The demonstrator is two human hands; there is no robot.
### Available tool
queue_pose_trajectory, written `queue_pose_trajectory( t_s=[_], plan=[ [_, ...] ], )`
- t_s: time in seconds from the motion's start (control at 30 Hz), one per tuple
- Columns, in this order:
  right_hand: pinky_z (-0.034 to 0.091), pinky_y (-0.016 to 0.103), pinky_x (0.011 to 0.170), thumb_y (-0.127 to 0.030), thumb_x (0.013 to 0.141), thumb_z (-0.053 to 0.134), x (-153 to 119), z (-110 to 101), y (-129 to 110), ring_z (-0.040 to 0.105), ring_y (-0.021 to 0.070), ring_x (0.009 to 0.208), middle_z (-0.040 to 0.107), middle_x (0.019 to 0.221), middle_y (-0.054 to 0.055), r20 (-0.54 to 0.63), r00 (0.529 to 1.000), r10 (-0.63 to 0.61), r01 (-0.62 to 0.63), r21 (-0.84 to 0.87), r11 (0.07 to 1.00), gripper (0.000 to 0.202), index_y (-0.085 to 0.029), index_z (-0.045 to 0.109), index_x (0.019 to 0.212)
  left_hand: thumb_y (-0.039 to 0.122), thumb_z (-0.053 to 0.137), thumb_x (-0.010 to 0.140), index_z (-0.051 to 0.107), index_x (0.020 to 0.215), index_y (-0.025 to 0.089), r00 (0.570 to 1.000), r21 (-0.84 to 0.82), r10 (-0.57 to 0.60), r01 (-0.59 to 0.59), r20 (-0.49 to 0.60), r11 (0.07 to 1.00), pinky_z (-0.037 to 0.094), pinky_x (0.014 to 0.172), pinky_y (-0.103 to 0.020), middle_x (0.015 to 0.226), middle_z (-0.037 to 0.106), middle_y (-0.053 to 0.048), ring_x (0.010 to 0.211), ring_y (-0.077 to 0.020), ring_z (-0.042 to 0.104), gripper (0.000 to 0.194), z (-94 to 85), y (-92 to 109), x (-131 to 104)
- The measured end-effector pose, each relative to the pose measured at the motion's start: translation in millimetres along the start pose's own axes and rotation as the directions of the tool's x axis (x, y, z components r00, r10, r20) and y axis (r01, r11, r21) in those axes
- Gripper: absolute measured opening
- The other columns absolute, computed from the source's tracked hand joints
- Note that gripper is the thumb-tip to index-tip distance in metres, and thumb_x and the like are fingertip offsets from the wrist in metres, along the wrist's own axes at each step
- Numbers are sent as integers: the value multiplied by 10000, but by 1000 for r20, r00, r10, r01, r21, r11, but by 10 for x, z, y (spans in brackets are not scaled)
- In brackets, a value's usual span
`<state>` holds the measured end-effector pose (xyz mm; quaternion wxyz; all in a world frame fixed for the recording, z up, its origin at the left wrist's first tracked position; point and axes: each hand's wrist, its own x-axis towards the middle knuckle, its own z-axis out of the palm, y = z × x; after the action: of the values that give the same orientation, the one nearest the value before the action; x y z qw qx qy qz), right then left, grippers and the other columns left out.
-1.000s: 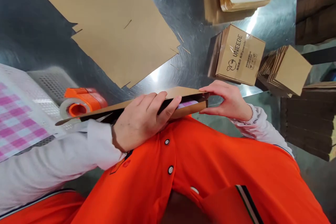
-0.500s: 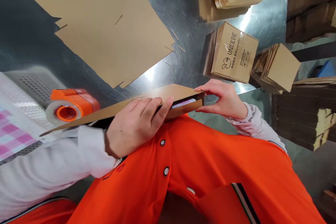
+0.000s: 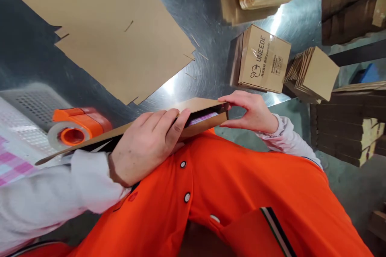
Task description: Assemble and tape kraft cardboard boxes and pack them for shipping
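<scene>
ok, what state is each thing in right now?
Hand-held box: lid partly open, gap at the right
Striped item: inside it, partly visible
Left hand: gripping the box
Right hand: pinching its corner
Cardboard sheets: flat, unfolded
Printed box: closed, taped
Tape dispenser: roll loaded

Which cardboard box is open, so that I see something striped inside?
The held box, between left hand and right hand, its lid raised over purple stripes; the UNEEDE box on the metal table looks closed.
</scene>
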<state>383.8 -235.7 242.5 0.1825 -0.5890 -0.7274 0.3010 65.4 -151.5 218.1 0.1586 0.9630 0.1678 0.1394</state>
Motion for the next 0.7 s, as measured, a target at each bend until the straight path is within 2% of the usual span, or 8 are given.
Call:
queue_pose_trajectory(
  t_s=[0.1, 0.2, 0.3, 0.37, 0.43, 0.53, 0.63, 0.7],
  plan=[
    [565, 323, 828, -635, 872, 802, 15, 15, 19, 686, 198, 828, 730, 898, 55, 24, 1000, -18, 18, 14, 1000, 588, -192, 729, 1252, 400, 559, 1057, 569, 1430, 151, 987, -83, -40, 53, 155, 995, 564, 807, -386, 1102, 738, -148, 947, -293, 727, 448, -156, 9, 124],
    [557, 310, 814, -640, 878, 794, 35, 39, 31, 683, 191, 820, 729, 903, 56, 40, 999, -32, 30, 43, 999, 591, -188, 725, 1253, 416, 490, 1083, 644, 1311, 162, 964, -53, -54, 70, 261, 996, 531, 703, -339, 863, 702, -81, 695, -231, 683, 375, -232, 24, 435],
    [552, 308, 810, -631, 878, 796, 54, 78, 48, 688, 199, 850, 742, 950, 70, 26, 999, -40, 38, 61, 997, 578, -190, 726, 1246, 382, 421, 1095, 660, 1346, 189, 945, -3, 91, -95, 315, 995, 470, 613, -326, 881, 697, -77, 571, -199, 623, 397, -172, 27, 876],
    [545, 306, 802, -621, 866, 807, 64, 120, 73, 685, 203, 860, 744, 966, 75, -8, 999, -39, 40, 63, 997, 560, -185, 730, 1208, 332, 466, 1066, 696, 1302, 194, 912, -7, 216, -228, 350, 974, 453, 620, -315, 948, 710, -88, 626, -200, 651, 357, -89, 27, 1140],
    [533, 295, 776, -606, 855, 817, 74, 179, 110, 666, 193, 832, 731, 930, 66, -52, 997, -49, 52, 68, 996, 521, -173, 734, 1133, 258, 508, 1024, 743, 1154, 152, 880, -2, 294, -317, 373, 949, 437, 630, -302, 944, 709, -100, 708, -205, 677, 289, -8, 22, 1315],
    [533, 294, 778, -607, 846, 822, 96, 274, 181, 653, 187, 831, 722, 920, 65, -122, 989, -82, 95, 107, 990, 508, -164, 731, 1077, 197, 503, 1002, 753, 1007, 111, 868, 19, 351, -382, 352, 924, 405, 608, -297, 882, 691, -103, 735, -198, 671, 264, 72, -18, 1394],
    [559, 323, 861, -661, 834, 818, 124, 332, 241, 685, 211, 939, 746, 1024, 100, -161, 983, -91, 118, 169, 978, 569, -171, 746, 1114, 148, 479, 997, 759, 1048, 112, 881, 41, 389, -414, 267, 909, 366, 574, -309, 814, 671, -75, 685, -192, 645, 287, 110, -118, 1356],
    [565, 334, 914, -694, 837, 803, 145, 341, 266, 700, 222, 1015, 755, 1101, 116, -145, 986, -86, 116, 215, 970, 601, -177, 761, 1141, 123, 460, 996, 760, 1131, 123, 891, 34, 412, -425, 189, 904, 338, 553, -310, 786, 666, -53, 634, -184, 615, 329, 137, -201, 1329]
  ],
)
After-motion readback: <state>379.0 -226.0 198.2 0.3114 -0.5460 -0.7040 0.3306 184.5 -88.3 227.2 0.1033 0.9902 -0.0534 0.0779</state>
